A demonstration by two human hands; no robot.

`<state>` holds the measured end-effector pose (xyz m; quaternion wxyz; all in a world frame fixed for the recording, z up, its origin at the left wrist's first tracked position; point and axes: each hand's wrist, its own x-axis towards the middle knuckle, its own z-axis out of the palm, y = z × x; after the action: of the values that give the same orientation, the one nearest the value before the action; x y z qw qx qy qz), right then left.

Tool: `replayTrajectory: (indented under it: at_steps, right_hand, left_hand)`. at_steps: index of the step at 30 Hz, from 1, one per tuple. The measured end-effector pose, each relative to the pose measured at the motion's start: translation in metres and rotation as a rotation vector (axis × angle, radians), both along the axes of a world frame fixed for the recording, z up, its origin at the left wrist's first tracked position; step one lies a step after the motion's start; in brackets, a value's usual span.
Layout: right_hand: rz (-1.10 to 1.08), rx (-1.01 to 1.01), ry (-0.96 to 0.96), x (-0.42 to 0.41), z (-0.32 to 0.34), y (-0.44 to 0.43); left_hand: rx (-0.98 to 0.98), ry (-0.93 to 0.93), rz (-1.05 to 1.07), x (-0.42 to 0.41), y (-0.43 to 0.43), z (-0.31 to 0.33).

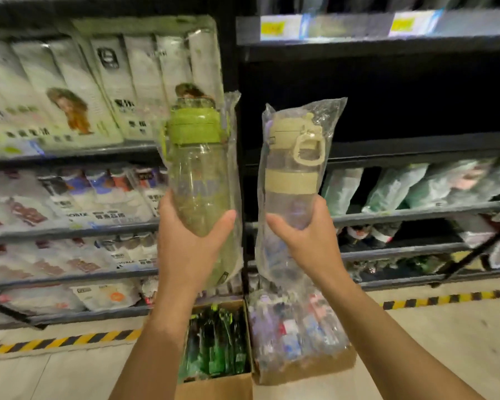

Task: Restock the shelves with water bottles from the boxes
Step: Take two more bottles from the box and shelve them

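Your left hand (pixel 185 246) is wrapping the lower body of the green-lidded bottle (pixel 198 168), and your right hand (pixel 306 241) is clasping the beige-lidded bottle (pixel 290 174). Both are standing upright, lids up, at the centre of the frame. They are clear hard plastic cylinders rustling inside crinkly bags. The bare dark shelf (pixel 416 145) is waiting at the upper right, nearer your right hand. The cardboard boxes (pixel 309 368) are sitting below.
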<state>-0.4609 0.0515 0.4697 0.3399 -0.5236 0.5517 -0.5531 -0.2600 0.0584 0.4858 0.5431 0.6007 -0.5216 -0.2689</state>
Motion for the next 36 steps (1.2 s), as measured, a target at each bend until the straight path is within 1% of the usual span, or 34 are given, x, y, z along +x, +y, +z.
replayTrajectory:
  at_steps: [4, 11, 17, 21, 25, 28, 32, 34, 36]
  right_hand:
    - [0.030, -0.155, 0.000, -0.065, 0.049, -0.007]
    - [0.050, -0.371, 0.012, -0.187, 0.139, -0.039]
    - [0.069, -0.552, -0.017, -0.234, 0.208, -0.080]
    - [0.112, -0.676, -0.069, -0.237, 0.247, -0.115]
    - [0.116, -0.769, -0.053, -0.233, 0.274, -0.158]
    - [0.141, -0.786, -0.021, -0.230, 0.290, -0.198]
    - [0.163, -0.725, 0.013, -0.225, 0.293, -0.258]
    - [0.177, -0.703, 0.018, -0.223, 0.290, -0.285]
    - [0.205, -0.676, 0.035, -0.224, 0.287, -0.311]
  left_hand:
    - [-0.205, -0.029, -0.024, -0.067, -0.013, 0.052]
    - [-0.411, 0.026, -0.073, -0.188, -0.043, 0.146]
    - [-0.549, 0.065, -0.098, -0.226, -0.081, 0.219]
    - [-0.652, 0.085, -0.142, -0.222, -0.125, 0.248]
    - [-0.683, 0.099, -0.213, -0.211, -0.177, 0.267]
    - [-0.694, 0.102, -0.233, -0.204, -0.221, 0.276]
    - [-0.582, 0.096, -0.235, -0.198, -0.270, 0.277]
    - [-0.535, 0.097, -0.206, -0.194, -0.298, 0.271]
    - [-0.504, 0.057, -0.154, -0.190, -0.321, 0.268]
